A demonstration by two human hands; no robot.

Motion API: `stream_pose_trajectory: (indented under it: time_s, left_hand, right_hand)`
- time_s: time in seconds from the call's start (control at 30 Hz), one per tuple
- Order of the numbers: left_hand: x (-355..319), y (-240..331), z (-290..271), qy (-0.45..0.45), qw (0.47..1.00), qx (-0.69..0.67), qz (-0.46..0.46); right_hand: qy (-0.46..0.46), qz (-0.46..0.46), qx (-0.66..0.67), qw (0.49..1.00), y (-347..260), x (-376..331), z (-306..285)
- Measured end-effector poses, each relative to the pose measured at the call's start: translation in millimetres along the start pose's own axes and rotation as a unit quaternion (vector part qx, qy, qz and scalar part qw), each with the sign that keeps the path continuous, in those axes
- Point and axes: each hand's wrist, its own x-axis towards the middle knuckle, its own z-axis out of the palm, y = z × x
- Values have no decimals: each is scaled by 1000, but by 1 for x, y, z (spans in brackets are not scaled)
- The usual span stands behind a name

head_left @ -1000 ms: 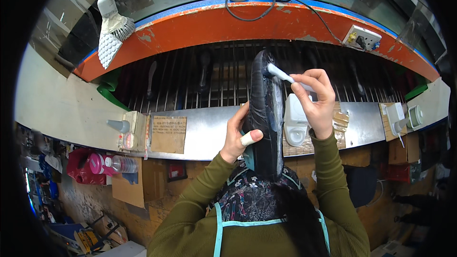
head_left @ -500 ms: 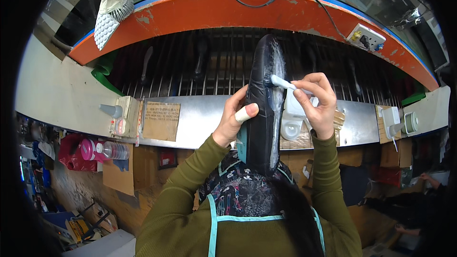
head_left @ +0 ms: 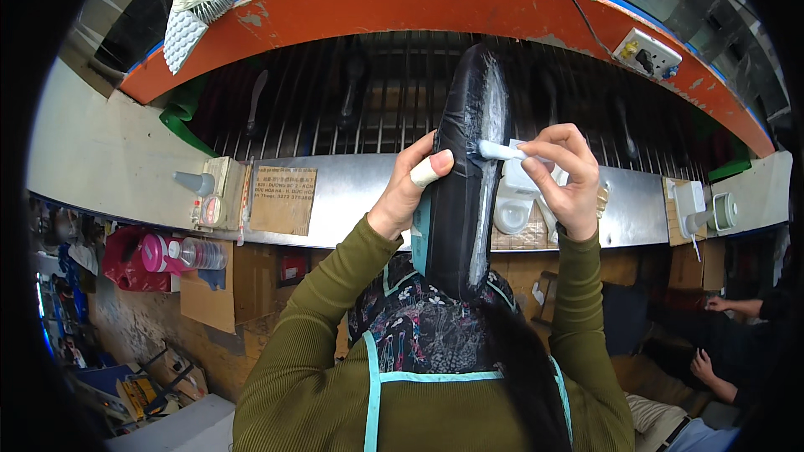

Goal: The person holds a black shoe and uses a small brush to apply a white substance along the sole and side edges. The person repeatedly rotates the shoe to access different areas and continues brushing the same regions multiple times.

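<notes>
My left hand (head_left: 410, 188) grips a long black shoe upper (head_left: 459, 176) by its left edge and holds it upright in front of me. A white bandage wraps that hand's thumb. My right hand (head_left: 565, 176) pinches a small white brush (head_left: 501, 151) whose tip touches the right edge of the black shoe upper, where a shiny wet strip runs down. Both arms wear olive green sleeves.
A metal workbench edge (head_left: 352, 201) runs across, with a rack of dark bars and an orange curved rail (head_left: 377, 0) behind. A white glue pot (head_left: 512, 209) stands behind the shoe. A pink bottle (head_left: 172, 253) lies left. Another person's hands (head_left: 712, 343) are at lower right.
The shoe upper and both hands sit slightly higher and nearer the camera. The brush tip stays on the right edge, now a little lower along it.
</notes>
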Motion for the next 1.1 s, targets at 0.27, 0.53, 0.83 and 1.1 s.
stream_pose_trajectory:
  time_s: [0.27, 0.53, 0.83, 1.1]
  left_hand:
    - [0, -4, 0, -11, 998, -65, -16]
    - [-5, -27, 6, 5, 990, -124, -61]
    - [-10, -43, 12, 85, 987, -117, -70]
    - [-7, -44, 17, 67, 997, -20, -32]
  right_hand:
    - [-43, 14, 5, 999, -2, -17, -7]
    - [76, 161, 70, 982, 0, -51, 14]
    - [69, 247, 102, 961, -25, -98, 16]
    - [112, 196, 14, 974, -23, -79, 16]
